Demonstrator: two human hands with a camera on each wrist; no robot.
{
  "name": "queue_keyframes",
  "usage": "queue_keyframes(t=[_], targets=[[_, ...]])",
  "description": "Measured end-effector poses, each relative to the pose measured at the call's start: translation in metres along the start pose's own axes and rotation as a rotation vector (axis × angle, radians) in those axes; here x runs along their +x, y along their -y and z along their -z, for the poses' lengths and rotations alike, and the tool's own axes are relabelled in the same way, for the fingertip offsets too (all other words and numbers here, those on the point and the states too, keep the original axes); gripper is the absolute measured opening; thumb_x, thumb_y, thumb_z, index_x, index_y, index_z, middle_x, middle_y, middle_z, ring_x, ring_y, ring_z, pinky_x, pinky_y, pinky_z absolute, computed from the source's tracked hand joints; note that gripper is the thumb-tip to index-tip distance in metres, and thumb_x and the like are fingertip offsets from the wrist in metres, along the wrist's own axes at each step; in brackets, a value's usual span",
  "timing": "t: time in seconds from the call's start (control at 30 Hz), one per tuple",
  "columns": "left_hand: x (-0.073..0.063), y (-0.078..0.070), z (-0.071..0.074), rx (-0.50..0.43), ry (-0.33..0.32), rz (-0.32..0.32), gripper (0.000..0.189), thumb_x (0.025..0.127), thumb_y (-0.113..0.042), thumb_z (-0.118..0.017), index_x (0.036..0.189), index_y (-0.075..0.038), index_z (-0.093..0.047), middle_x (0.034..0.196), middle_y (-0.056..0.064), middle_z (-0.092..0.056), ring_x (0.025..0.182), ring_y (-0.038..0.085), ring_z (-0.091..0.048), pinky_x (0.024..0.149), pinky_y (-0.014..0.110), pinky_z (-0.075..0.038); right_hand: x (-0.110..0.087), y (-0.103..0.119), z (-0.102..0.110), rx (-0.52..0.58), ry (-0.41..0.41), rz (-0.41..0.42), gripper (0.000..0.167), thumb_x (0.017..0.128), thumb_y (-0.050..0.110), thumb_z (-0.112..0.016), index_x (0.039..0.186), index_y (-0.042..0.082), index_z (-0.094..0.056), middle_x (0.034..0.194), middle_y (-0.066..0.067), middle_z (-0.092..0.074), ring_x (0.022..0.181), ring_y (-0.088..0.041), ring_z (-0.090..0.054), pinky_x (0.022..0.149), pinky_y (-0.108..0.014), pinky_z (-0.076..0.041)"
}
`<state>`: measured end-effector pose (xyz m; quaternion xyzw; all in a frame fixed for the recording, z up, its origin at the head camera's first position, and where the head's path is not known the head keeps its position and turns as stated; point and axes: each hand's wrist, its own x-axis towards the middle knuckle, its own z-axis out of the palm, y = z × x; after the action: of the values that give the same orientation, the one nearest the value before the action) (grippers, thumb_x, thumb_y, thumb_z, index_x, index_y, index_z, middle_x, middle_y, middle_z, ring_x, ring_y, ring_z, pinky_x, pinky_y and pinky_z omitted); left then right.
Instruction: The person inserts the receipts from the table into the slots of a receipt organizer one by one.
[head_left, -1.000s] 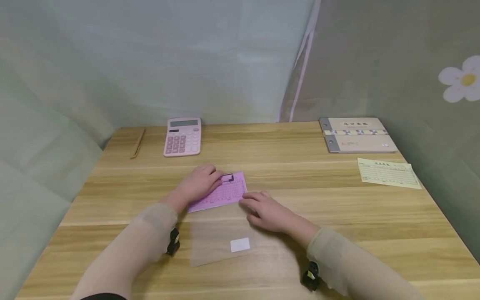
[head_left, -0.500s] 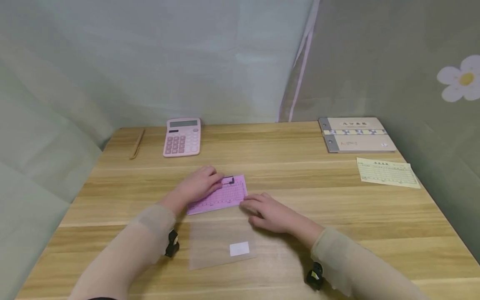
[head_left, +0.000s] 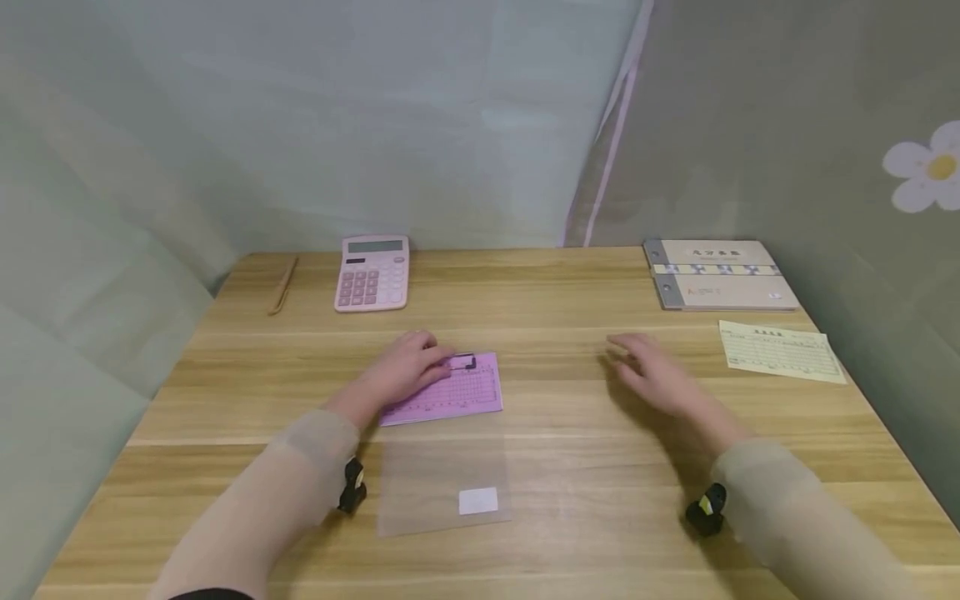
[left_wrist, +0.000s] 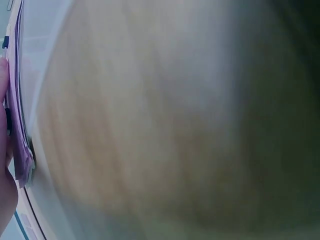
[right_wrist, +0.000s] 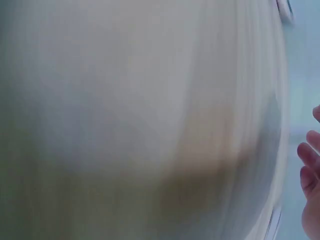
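A stack of pink-purple printed slips with a black metal clip lies mid-table. My left hand rests on its left part, fingers over the top near the clip. In the left wrist view the slips appear edge-on, with part of the hand beside them. Below the stack lies a clear plastic sleeve with a white label. My right hand is over bare wood, between the slips and a yellow slip, holding nothing. Its loosely bent fingers show in the right wrist view.
A pink calculator stands at the back left, beside a thin brown pen-like stick. At the back right lies a beige booklet with a grey spine and a patterned band. Cloth curtains rise behind the wooden table.
My right hand has left the right edge of the purple slips and moved right and away across the table. The left hand stays on the slips.
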<state>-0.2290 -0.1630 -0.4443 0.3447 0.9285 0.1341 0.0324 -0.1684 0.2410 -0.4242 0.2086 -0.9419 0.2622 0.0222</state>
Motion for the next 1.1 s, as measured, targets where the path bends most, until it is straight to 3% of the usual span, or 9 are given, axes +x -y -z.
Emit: queue_keyframes(t=[0.2,0.33,0.43,0.53,0.73,1.1], targets=[[0.001,0.003,-0.004,-0.029,-0.003,0.024,0.041,0.093,-0.037,-0.056,0.13,-0.02,-0.058,0.11,0.009,-0.051,0.101,0.025,-0.047,0.089,0.041,-0.04,-0.026,-0.054,0.04,-0.178,-0.123,-0.249,0.041,0.09,0.01,-0.053,0.127,-0.007,-0.047,0.125,-0.033,-0.045,0.114,-0.05,-0.039,0.096,-0.06,-0.029],[0.001,0.004,-0.005,-0.046,-0.017,0.036,0.039,0.092,-0.036,-0.058,0.128,-0.021,-0.059,0.108,0.008,-0.051,0.098,0.024,-0.046,0.086,0.04,-0.04,-0.047,-0.075,0.053,-0.236,-0.105,-0.472,0.044,0.093,0.019,-0.047,0.128,-0.008,-0.044,0.128,-0.036,-0.034,0.113,-0.057,-0.028,0.091,-0.065,-0.023],[0.001,0.005,-0.006,-0.046,-0.016,0.036,0.039,0.093,-0.037,-0.057,0.129,-0.022,-0.058,0.107,0.007,-0.05,0.096,0.022,-0.045,0.084,0.038,-0.039,-0.058,-0.083,0.056,-0.243,-0.062,-0.569,0.046,0.094,0.024,-0.044,0.127,-0.008,-0.043,0.128,-0.038,-0.03,0.11,-0.061,-0.025,0.087,-0.066,-0.022],[0.003,0.005,-0.007,-0.047,-0.013,0.036,0.039,0.093,-0.037,-0.056,0.129,-0.022,-0.058,0.107,0.007,-0.05,0.097,0.022,-0.044,0.084,0.038,-0.039,-0.062,-0.084,0.054,-0.243,-0.031,-0.573,0.046,0.094,0.026,-0.045,0.125,-0.007,-0.044,0.127,-0.038,-0.032,0.11,-0.061,-0.025,0.086,-0.067,-0.023],[0.002,0.005,-0.007,-0.043,-0.003,0.047,0.04,0.093,-0.038,-0.056,0.13,-0.022,-0.057,0.108,0.008,-0.05,0.098,0.023,-0.044,0.086,0.039,-0.039,-0.055,-0.076,0.044,-0.252,-0.008,-0.504,0.046,0.094,0.028,-0.047,0.124,-0.006,-0.047,0.126,-0.036,-0.035,0.111,-0.059,-0.028,0.087,-0.068,-0.024],[0.003,0.005,-0.007,-0.05,0.002,0.054,0.04,0.093,-0.038,-0.055,0.13,-0.023,-0.057,0.109,0.007,-0.049,0.098,0.021,-0.043,0.085,0.038,-0.038,-0.053,-0.064,0.036,-0.237,-0.037,-0.425,0.041,0.092,0.023,-0.052,0.121,-0.007,-0.052,0.124,-0.034,-0.041,0.112,-0.054,-0.033,0.093,-0.062,-0.025]])
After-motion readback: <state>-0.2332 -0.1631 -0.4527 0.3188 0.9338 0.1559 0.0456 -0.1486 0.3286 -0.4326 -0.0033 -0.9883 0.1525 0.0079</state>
